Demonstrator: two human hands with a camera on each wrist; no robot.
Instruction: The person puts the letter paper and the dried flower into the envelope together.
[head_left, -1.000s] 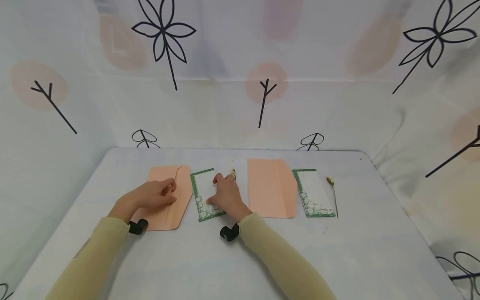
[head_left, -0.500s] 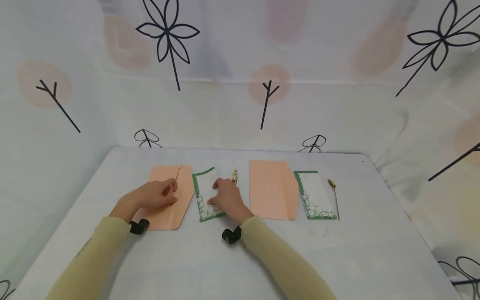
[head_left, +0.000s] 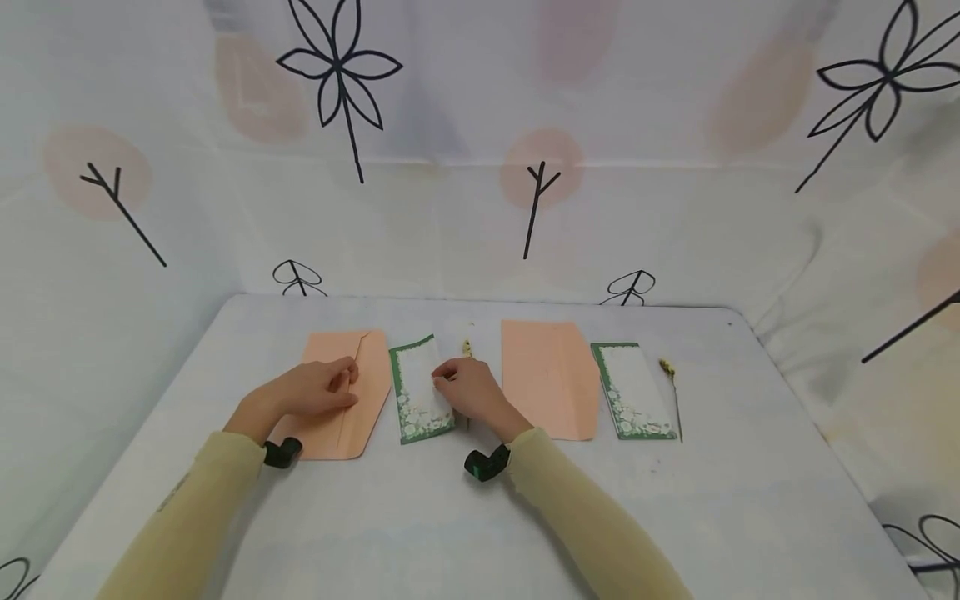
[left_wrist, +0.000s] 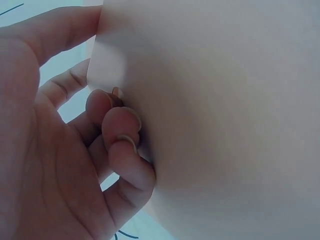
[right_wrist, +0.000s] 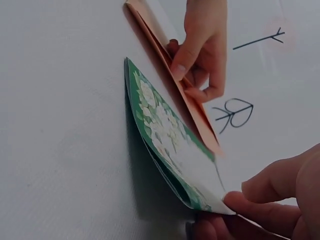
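Note:
In the head view my left hand (head_left: 315, 387) lies over a peach envelope (head_left: 358, 425) at the left of the table. Its curled fingers hold the envelope (left_wrist: 215, 125) at the flap, as the left wrist view shows close up; part of the envelope is under the hand. Just right of it lies a folded sheet of letter paper (head_left: 412, 400) with a green border and white flowers. My right hand (head_left: 476, 392) pinches the paper's right edge between thumb and fingers. The right wrist view shows the letter paper (right_wrist: 167, 130) bowed, its edge raised off the table.
A small yellow flower (head_left: 467, 347) on a stem is partly covered by my right hand. Further right lie a second peach envelope (head_left: 547, 379), another green-bordered sheet (head_left: 637, 392) and a second stemmed flower (head_left: 667, 367). A patterned cloth (head_left: 435, 225) hangs behind the table.
My right hand has shifted slightly right, and its spread fingers have drawn together at the letter paper's edge. The left hand stays on the envelope. The head view has shifted slightly.

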